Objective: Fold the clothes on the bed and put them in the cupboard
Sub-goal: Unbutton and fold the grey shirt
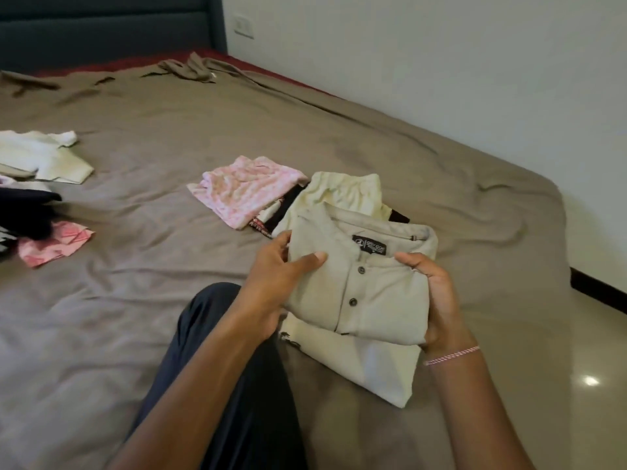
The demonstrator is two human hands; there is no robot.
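The folded beige shirt [359, 286] is sitting collar-up between both hands, just over a cream garment [366, 368] on the bed [169, 334]. The left hand [281, 276] is gripping the shirt's left edge, thumb lying on top. The right hand [437, 300] is curling round its right edge, I'd say so the folds are not slipping apart. Just behind the shirt a folded pink top [244, 191] is lying, and well to the shirt's left, loose clothes [37, 154] are waiting.
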